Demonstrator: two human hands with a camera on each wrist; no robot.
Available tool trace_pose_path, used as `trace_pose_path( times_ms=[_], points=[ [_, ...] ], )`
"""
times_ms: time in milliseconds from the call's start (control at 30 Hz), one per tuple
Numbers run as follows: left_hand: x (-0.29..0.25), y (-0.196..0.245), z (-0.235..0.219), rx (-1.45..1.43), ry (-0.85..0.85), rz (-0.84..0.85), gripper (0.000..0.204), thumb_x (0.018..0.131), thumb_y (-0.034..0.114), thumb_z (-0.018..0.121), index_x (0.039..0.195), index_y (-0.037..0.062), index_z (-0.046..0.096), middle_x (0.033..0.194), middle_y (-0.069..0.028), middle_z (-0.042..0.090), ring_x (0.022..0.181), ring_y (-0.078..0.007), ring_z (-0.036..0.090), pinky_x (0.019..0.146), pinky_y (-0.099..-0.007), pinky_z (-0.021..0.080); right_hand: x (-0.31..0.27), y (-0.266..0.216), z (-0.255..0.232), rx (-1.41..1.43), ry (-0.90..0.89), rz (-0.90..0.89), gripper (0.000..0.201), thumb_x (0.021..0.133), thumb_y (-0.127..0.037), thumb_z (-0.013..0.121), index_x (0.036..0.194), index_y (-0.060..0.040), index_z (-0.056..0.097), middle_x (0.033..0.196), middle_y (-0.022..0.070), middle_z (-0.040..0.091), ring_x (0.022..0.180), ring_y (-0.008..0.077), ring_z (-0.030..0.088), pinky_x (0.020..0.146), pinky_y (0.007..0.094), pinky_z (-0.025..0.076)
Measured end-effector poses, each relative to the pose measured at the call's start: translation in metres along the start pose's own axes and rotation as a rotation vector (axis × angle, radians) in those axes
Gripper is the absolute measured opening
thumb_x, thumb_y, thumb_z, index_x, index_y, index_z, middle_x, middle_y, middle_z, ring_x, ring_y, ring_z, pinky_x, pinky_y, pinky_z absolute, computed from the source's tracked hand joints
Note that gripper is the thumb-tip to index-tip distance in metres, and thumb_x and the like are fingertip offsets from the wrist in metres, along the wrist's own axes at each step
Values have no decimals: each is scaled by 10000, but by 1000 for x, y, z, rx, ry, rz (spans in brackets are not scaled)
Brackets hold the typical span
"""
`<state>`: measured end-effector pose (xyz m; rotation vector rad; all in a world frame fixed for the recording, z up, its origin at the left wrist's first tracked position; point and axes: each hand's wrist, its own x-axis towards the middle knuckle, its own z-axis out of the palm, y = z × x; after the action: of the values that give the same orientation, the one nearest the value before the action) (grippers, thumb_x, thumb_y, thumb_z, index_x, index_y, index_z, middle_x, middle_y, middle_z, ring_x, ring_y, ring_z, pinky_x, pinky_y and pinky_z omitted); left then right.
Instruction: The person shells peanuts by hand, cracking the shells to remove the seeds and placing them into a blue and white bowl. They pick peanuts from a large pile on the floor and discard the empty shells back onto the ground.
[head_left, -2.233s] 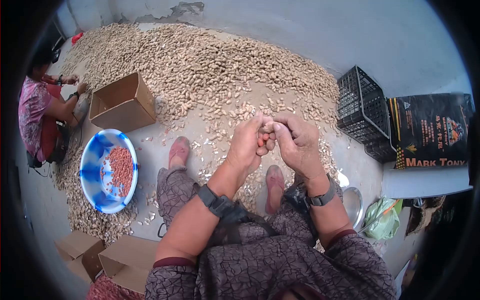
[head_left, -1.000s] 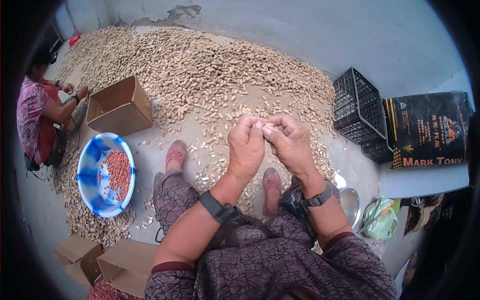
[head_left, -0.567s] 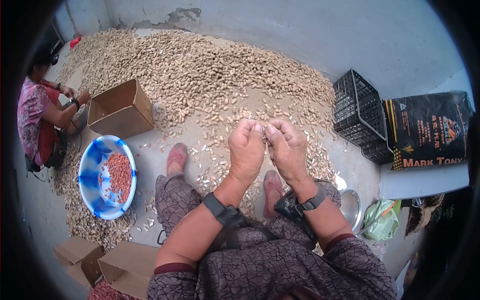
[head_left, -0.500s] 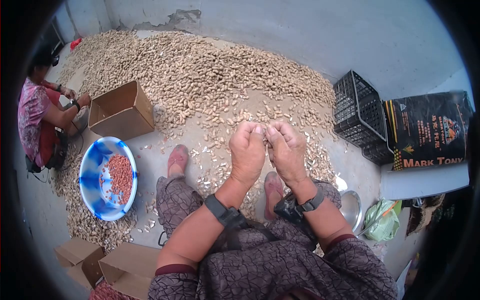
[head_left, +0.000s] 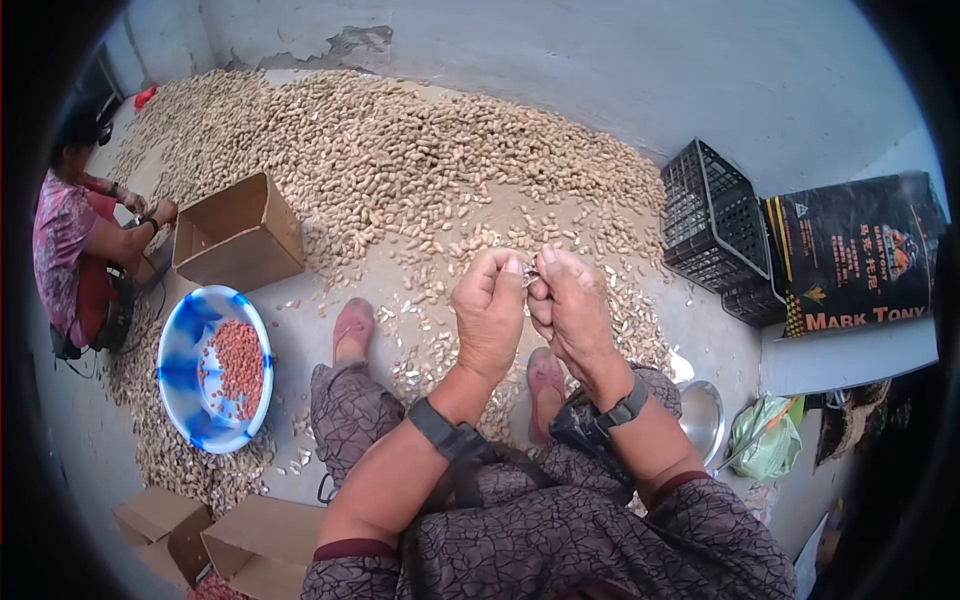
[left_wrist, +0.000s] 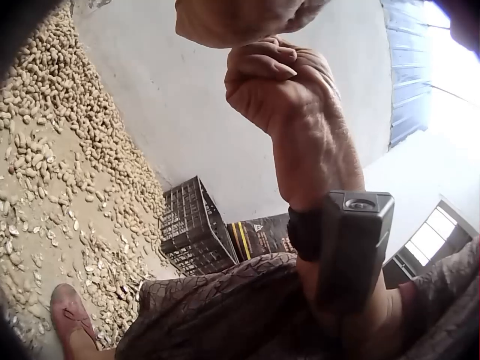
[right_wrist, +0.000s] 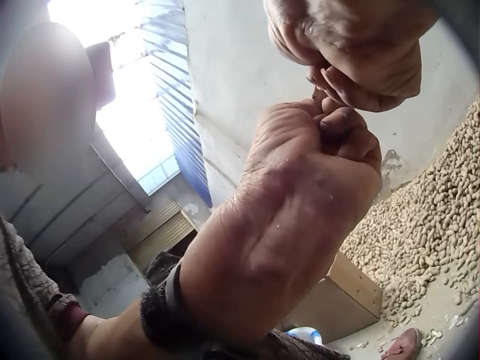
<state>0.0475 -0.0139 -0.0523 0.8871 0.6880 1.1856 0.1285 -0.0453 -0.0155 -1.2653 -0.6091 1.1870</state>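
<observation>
In the head view the left hand [head_left: 488, 312] and the right hand [head_left: 577, 315] meet at their fingertips in front of the body. Thumbs and curled fingers pinch a small peanut shell [head_left: 531, 272] between them, largely covered by the fingertips. From the left wrist, the left hand [left_wrist: 247, 19] fills the top edge and the right hand [left_wrist: 289, 105] lies just below it, fingers folded. The right wrist view has the left hand [right_wrist: 307, 161] under the right hand [right_wrist: 356, 49], tips touching; whether more peanuts lie within the palms is hidden.
A wide heap of peanuts [head_left: 400, 150] covers the floor ahead. At left are a blue-and-white basin [head_left: 182, 370] with red kernels, a cardboard box [head_left: 240, 250] and a crouching person [head_left: 65, 225]. Black crates [head_left: 710, 215], a printed sack [head_left: 860, 260] and a metal bowl [head_left: 703, 420] stand right.
Red kernels and peanuts seen between the hands at first are out of sight now. The hands have moved slightly down, and the right fingers have shifted around the small piece.
</observation>
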Motion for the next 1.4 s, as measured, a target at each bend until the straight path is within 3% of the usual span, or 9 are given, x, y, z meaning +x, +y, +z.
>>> trace_pose_path(
  times_ms=[167, 367, 533, 833, 1033, 1133, 1233, 1300, 1400],
  points=[
    [2, 3, -5, 125, 17, 18, 124, 869, 106, 488, 866, -1, 549, 678, 22, 513, 619, -15, 430, 534, -169, 364, 0, -2, -3, -57, -16, -39, 198, 876, -231, 492, 807, -47, 502, 583, -17, 447, 407, 29, 371, 327, 170, 275],
    [2, 12, -9, -60, 174, -112, 166, 885, 144, 481, 821, -1, 530, 592, 34, 464, 495, -14, 385, 414, -172, 299, -3, -6, 0, -143, 0, -145, 162, 854, -172, 533, 850, -10, 521, 583, -17, 479, 451, 21, 404, 383, 161, 303],
    [-4, 22, -8, -263, -43, -309, 275, 916, 249, 389, 793, 35, 509, 536, 9, 438, 415, -52, 392, 355, -180, 306, -5, 0, 3, -342, 12, -328, 120, 821, -72, 554, 884, 20, 509, 614, 15, 543, 480, 41, 479, 402, 168, 362],
    [-1, 23, -11, -317, -84, -424, 251, 909, 242, 397, 808, 46, 517, 552, 24, 412, 432, -62, 391, 369, -171, 296, -2, 9, -1, -544, -153, -650, 193, 765, 54, 551, 944, 62, 480, 608, 79, 563, 512, 89, 568, 411, 197, 443],
    [1, 17, -16, -343, -127, -418, 201, 891, 195, 420, 866, 27, 527, 577, 12, 440, 472, -59, 420, 376, -165, 293, -6, 1, 2, -361, -133, -561, 231, 755, 31, 578, 970, 44, 495, 585, 40, 548, 507, 63, 543, 431, 196, 422],
    [5, 20, -16, -294, -14, -414, 147, 868, 129, 428, 888, 15, 518, 602, -4, 478, 491, -58, 441, 379, -161, 298, 3, -3, -13, -637, 16, -632, 169, 754, -8, 603, 903, 32, 535, 568, 12, 521, 479, 52, 472, 435, 206, 376],
    [9, 27, -22, -264, 17, -376, 143, 855, 93, 426, 921, 5, 518, 620, -7, 500, 490, -54, 445, 385, -159, 304, 2, -18, -20, -746, -87, -414, 185, 808, -157, 590, 830, 25, 562, 538, -6, 481, 468, 48, 406, 439, 203, 321],
    [12, 26, -26, -242, 30, -353, 170, 869, 134, 438, 933, 5, 529, 604, 12, 485, 466, -47, 425, 390, -157, 301, 0, -26, -22, -668, -253, 38, 404, 876, -368, 460, 811, 15, 570, 507, -5, 448, 435, 54, 397, 408, 206, 307],
    [11, 27, -24, -114, -79, -362, 196, 873, 168, 464, 935, -1, 542, 590, 19, 485, 451, -41, 405, 401, -152, 301, 4, -24, -23, -562, -189, 67, 599, 884, -522, 292, 827, 4, 574, 487, -3, 436, 402, 68, 390, 379, 214, 300]
  ],
)
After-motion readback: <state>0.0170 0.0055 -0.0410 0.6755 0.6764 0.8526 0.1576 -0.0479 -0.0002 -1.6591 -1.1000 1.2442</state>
